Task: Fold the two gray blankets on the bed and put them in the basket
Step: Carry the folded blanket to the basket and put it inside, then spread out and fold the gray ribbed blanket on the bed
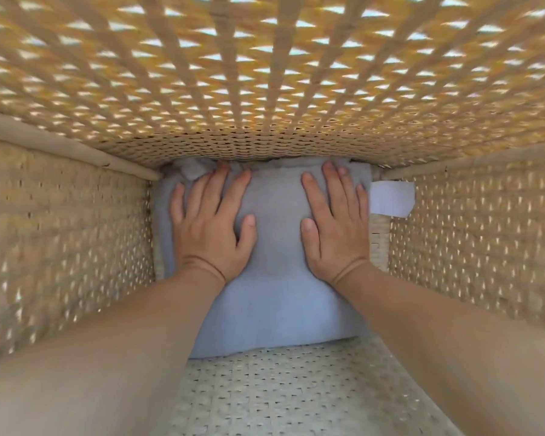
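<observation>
Blanket [277,294] in basket [60,247]
Your left hand [211,221] and right hand [334,221] press flat on it; bare floor [265,391] lies at 6 o'clock.

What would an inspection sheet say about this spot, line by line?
Surface: woven basket floor, showing in the near part.
Job's things: folded gray blanket lies on that floor, pushed against the far wall; a second blanket cannot be told apart.
Clutter: white tag sticks out at the right wall, beside the blanket.
Grippers: left hand and right hand both press flat on the blanket, fingers straight.
Cables: nothing seen.
Surroundings: wicker basket walls on three sides, with light coming through the weave; the bed is not in view.
</observation>
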Demonstrator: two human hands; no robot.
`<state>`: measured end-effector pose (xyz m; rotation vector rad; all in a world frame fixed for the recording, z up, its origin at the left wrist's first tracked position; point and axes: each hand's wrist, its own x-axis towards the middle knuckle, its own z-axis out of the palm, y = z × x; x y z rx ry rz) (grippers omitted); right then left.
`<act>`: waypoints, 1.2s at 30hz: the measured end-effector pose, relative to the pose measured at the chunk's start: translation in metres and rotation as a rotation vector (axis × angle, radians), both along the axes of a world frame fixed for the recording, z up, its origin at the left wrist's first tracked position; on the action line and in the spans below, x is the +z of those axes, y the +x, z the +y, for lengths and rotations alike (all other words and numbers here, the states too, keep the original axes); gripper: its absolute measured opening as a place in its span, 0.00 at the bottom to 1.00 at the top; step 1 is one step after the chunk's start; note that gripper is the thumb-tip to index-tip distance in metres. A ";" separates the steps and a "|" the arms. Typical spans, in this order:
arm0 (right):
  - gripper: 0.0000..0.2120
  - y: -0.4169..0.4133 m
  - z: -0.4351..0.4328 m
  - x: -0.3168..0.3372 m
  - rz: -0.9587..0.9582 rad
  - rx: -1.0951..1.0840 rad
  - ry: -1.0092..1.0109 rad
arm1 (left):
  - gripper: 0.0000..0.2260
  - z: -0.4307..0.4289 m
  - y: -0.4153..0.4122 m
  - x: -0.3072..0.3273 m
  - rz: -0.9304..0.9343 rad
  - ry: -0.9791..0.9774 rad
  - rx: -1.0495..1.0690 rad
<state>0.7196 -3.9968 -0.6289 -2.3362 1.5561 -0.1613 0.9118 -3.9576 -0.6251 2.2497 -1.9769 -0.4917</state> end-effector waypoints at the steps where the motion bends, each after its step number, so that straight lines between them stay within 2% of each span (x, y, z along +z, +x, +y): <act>1: 0.27 -0.001 0.001 0.000 -0.004 0.006 0.000 | 0.26 0.001 0.000 -0.001 0.000 -0.006 0.000; 5: 0.28 0.003 0.001 0.016 0.056 -0.002 0.124 | 0.26 0.000 -0.003 0.015 0.012 0.071 0.016; 9: 0.26 0.010 0.006 0.056 0.232 -0.043 0.326 | 0.25 -0.010 -0.004 0.052 0.020 0.325 -0.021; 11: 0.26 0.013 0.009 0.088 0.273 -0.072 0.361 | 0.26 -0.016 -0.004 0.081 0.024 0.426 -0.078; 14: 0.23 0.021 0.019 0.151 0.299 -0.171 0.341 | 0.26 -0.017 -0.003 0.147 0.019 0.424 -0.152; 17: 0.13 0.014 0.035 0.224 0.163 -0.321 0.496 | 0.20 -0.007 -0.006 0.227 0.060 0.494 -0.122; 19: 0.11 0.001 0.045 0.281 0.052 -0.447 0.653 | 0.15 0.003 -0.007 0.284 0.053 0.576 -0.160; 21: 0.12 -0.018 0.050 0.343 -0.005 -0.539 0.687 | 0.13 0.011 -0.011 0.350 0.045 0.581 -0.183; 25: 0.12 -0.064 0.040 0.485 -0.131 -0.643 0.650 | 0.13 0.011 -0.021 0.496 0.054 0.465 -0.198; 30: 0.11 -0.139 0.043 0.650 -0.298 -0.907 0.434 | 0.16 0.010 -0.054 0.655 0.214 0.326 -0.137; 33: 0.14 -0.171 0.075 0.732 -0.342 -1.053 0.266 | 0.16 0.021 -0.075 0.719 0.293 0.284 -0.181; 36: 0.12 -0.179 0.139 0.786 -0.397 -1.260 0.145 | 0.17 0.043 -0.092 0.752 0.336 0.305 -0.287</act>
